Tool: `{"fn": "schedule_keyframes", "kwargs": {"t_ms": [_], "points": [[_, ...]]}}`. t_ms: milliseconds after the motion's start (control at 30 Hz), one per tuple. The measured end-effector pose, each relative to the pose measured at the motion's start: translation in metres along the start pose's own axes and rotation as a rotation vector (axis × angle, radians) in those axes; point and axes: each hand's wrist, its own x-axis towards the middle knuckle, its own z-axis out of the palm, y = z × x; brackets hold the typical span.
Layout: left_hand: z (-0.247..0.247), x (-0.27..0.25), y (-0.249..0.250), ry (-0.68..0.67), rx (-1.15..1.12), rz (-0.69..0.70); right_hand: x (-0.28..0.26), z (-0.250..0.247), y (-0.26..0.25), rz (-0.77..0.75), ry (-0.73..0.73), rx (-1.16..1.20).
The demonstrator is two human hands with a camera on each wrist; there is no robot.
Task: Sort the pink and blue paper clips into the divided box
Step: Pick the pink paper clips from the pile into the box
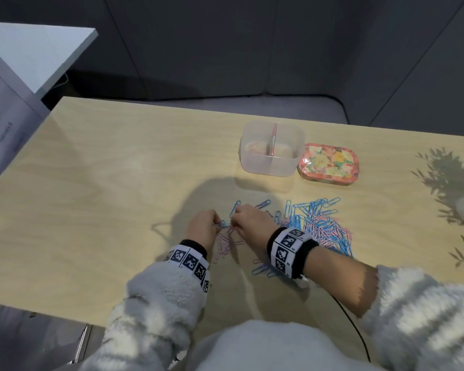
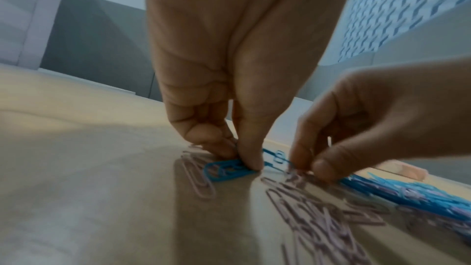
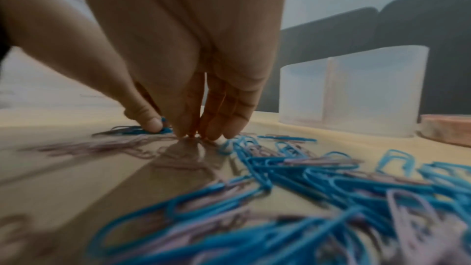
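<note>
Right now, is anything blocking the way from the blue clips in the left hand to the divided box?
Nothing visible does. The left hand pinches blue clips at table level; the open divided box sits beyond on bare table, the floral lid beside it.

On the table in front of me the divided box stands at the far side, its lid just beside it on the right. The big heap of paper clips lies nearer me, a smaller scatter to its left, between my wrists.
</note>
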Motion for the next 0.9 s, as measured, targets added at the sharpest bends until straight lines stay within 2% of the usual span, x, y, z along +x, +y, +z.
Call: {"fn": "schedule_keyframes", "kwargs": {"t_ms": [100, 200, 267, 367, 467, 567, 633, 767, 900], "points": [[-0.003, 0.000, -0.004, -0.007, -0.020, 0.019, -0.009, 0.009, 0.004, -0.006, 0.059, -0.024], [0.000, -0.003, -0.007, 0.037, 0.048, 0.037, -0.007, 0.009, 0.022, 0.093, 0.201, -0.066], [0.003, -0.006, -0.008, 0.080, 0.062, 0.035, -0.006, 0.006, 0.027, 0.116, 0.242, -0.142], [0.005, -0.007, -0.007, 0.094, 0.086, 0.016, -0.010, 0.012, 0.020, 0.014, 0.196, -0.214], [0.005, -0.004, -0.002, 0.067, 0.105, 0.002, -0.020, 0.017, 0.012, -0.076, 0.163, -0.170], [0.006, -0.002, 0.004, 0.031, 0.178, 0.076, -0.017, 0.012, 0.010, -0.009, 0.192, -0.028], [0.005, 0.002, 0.011, 0.010, 0.192, 0.148, -0.011, 0.007, 0.012, 0.061, 0.216, -0.012], [-0.001, 0.017, 0.024, 0.057, 0.046, 0.197, -0.005, 0.003, 0.016, 0.160, 0.217, 0.007], [-0.011, 0.025, 0.018, 0.061, -0.282, 0.103, -0.006, 0.002, 0.020, 0.200, 0.255, 0.029]]}}
